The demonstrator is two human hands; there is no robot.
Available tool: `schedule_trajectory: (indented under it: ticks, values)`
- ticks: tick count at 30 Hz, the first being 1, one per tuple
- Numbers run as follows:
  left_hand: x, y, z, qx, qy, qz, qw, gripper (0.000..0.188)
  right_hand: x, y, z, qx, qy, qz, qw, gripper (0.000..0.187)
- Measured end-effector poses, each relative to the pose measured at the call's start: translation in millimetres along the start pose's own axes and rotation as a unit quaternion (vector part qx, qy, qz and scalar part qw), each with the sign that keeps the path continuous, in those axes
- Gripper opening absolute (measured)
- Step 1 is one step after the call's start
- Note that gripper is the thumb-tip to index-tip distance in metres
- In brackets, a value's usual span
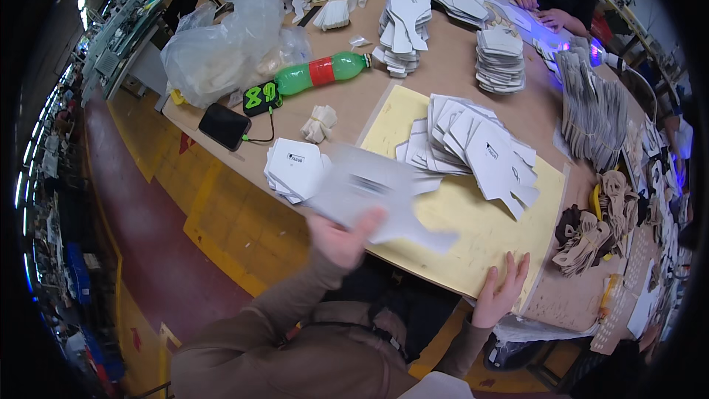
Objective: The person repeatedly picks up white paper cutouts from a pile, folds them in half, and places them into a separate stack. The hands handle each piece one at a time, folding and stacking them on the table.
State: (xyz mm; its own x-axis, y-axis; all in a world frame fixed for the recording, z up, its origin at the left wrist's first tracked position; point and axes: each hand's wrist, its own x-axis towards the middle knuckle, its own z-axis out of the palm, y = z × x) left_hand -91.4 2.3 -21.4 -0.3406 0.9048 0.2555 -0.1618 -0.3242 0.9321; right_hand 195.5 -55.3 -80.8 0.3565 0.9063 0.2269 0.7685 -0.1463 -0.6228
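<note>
My left hand grips a flat white cut-out piece by its near edge; the piece is smeared by motion. It hangs over the left edge of a yellow board, close to a small stack of white pieces. On the board lies a fanned pile of similar white cut-out pieces, some with a small dark print. My right hand rests at the board's near right edge, fingers spread, holding nothing.
Left of the board are a green bottle, a phone, a cabled power bank and plastic bags. Further stacks of pieces stand behind. Brown strap-like parts lie right. A co-worker's hands work opposite, beside a lamp.
</note>
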Motion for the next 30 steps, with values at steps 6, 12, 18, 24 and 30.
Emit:
schedule_trajectory:
  ticks: [6,12,18,24,30]
  values:
    - [36,-39,-103,0.19,0.181,-0.069,0.963,0.07,8,3,3,0.064,0.006,0.021,0.998,0.037]
    - [49,-18,-111,0.414,0.261,0.148,0.859,0.063,11,-5,11,-0.07,0.021,-0.037,0.997,0.033]
    - [59,-27,17,0.32,-0.221,0.167,0.906,0.039,12,-7,17,-0.091,0.054,-0.043,0.993,0.031]
    - [80,-73,107,0.457,-0.343,0.365,0.735,0.038,11,-7,16,-0.074,0.059,-0.036,0.995,0.03]
    - [40,-74,90,0.406,-0.333,0.374,0.764,0.029,2,-27,0,0.545,-0.133,0.217,0.799,0.033]
